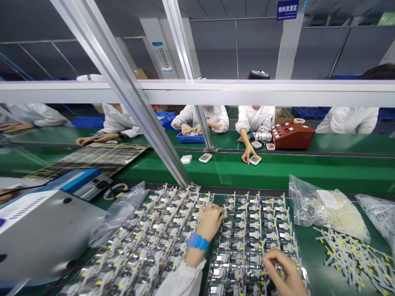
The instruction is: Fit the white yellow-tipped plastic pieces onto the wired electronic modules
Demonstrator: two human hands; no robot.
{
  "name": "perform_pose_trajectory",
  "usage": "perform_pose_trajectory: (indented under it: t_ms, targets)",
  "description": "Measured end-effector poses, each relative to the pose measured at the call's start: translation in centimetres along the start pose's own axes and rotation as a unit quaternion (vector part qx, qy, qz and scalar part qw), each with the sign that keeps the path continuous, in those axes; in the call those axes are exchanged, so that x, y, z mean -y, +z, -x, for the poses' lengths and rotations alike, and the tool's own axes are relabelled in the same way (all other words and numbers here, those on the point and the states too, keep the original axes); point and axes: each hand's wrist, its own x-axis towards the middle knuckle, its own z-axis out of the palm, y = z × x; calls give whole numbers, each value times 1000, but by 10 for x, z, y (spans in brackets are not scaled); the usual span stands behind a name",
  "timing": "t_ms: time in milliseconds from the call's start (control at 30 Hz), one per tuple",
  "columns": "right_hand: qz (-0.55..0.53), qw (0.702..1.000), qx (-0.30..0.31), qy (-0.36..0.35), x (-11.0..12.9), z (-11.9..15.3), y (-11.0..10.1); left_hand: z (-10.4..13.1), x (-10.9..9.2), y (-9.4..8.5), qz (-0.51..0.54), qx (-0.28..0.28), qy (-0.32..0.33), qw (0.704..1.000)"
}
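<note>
My left hand (211,220), with a blue wrist strap (198,241), reaches over the gap between two groups of small assemblies. Its fingers are pinched at the far left corner of the right-hand group (254,225); what they hold is hidden. My right hand (286,271) is lower down, over the near right part of that group. Its thumb and forefinger come together beside a pale upright strip, and I cannot make out what is between them. Each assembly has a white block, thin wires and a pale strip with yellow. The left-hand group (148,238) lies in slanting rows.
Loose white strips with yellow ends (354,257) are heaped at right, below a clear plastic bag (330,207). A grey-blue machine (52,230) stands at left. A metal post (132,86) slants down in front. Beyond the green conveyor (296,168), people in white work.
</note>
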Motion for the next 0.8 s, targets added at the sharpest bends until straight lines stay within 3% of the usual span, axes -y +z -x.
perform_pose_trajectory:
  t_ms: [200,433,800]
  targets:
    - [13,1000,16,15,2,0,0,-1,-1,8,57,14,-10,998]
    - [15,1000,-10,4,3,-1,4,-1,3,8,99,40,-6,994]
    - [9,999,25,22,2,-1,1,-2,6,9,124,59,10,991]
